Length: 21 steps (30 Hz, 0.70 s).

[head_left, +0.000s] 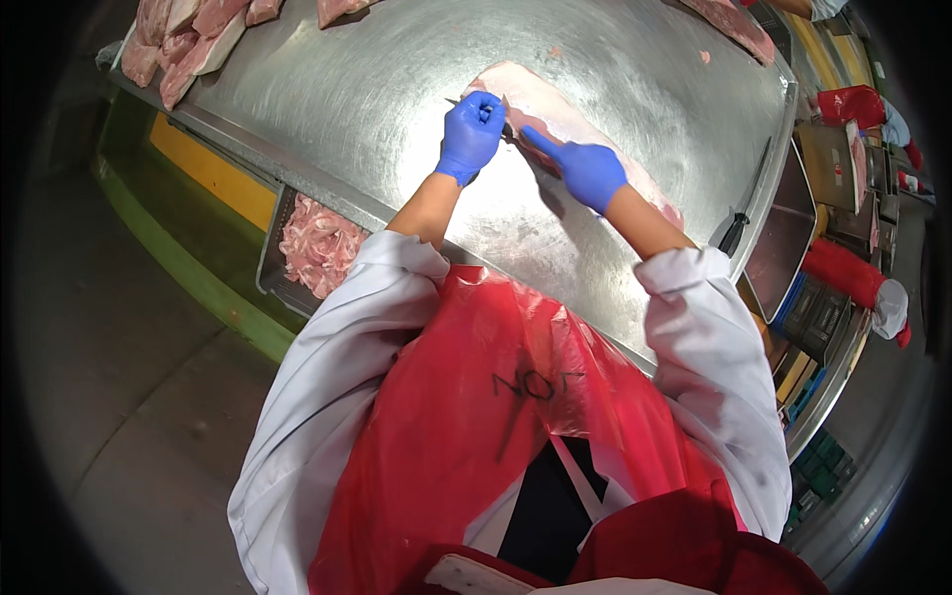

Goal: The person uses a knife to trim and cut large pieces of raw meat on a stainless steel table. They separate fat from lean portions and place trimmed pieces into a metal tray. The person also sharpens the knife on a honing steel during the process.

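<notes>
A long slab of pale, fat-covered raw meat [555, 114] lies slantwise on the metal table in front of me. At its near left edge my blue-gloved left hand [471, 136] is closed on what looks like a small knife; a thin pointed tip shows left of the fist and a dark piece right of it, with most of it hidden by the fingers. Lying against the meat's near side, my blue-gloved right hand [587, 173] has its index finger stretched toward the left hand. Its other fingers are partly hidden, and no tool shows in it.
Several meat cuts [188, 45] are piled at the table's far left. A black-handled knife [734, 234] rests along the right rim of the table [397, 169]. Below the front edge, a grey bin [275, 243] holds meat trimmings [319, 243]. Co-workers in red stand at right.
</notes>
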### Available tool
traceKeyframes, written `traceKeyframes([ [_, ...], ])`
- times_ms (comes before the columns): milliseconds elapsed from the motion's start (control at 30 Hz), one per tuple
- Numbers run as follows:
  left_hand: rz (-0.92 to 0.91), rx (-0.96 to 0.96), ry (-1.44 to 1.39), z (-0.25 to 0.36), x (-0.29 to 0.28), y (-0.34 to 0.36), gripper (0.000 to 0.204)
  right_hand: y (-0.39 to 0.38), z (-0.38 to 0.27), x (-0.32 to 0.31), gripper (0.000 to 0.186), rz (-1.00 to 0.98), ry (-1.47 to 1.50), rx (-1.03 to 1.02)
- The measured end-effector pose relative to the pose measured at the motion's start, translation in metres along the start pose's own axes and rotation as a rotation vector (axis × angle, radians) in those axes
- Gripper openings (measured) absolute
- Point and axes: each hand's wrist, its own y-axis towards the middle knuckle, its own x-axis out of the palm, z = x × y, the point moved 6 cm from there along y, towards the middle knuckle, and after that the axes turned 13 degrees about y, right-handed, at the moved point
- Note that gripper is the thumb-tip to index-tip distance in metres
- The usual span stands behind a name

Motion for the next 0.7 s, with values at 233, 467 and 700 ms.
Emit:
traceKeyframes([
  [233,-0.017,-0.063,-0.139,0.000,-0.010,-0.016,0.006,-0.147,0.068,0.001,0.087,0.208,-0.255,-0.044],
  [467,-0.015,0.036,-0.101,0.022,-0.039,-0.042,0.006,-0.198,0.090,0.019,0.096,-0.039,-0.240,0.165],
  [700,-0.020,0.061,-0.129,0.034,-0.056,-0.075,0.007,-0.193,0.070,0.002,0.088,0.372,-0.139,-0.155],
])
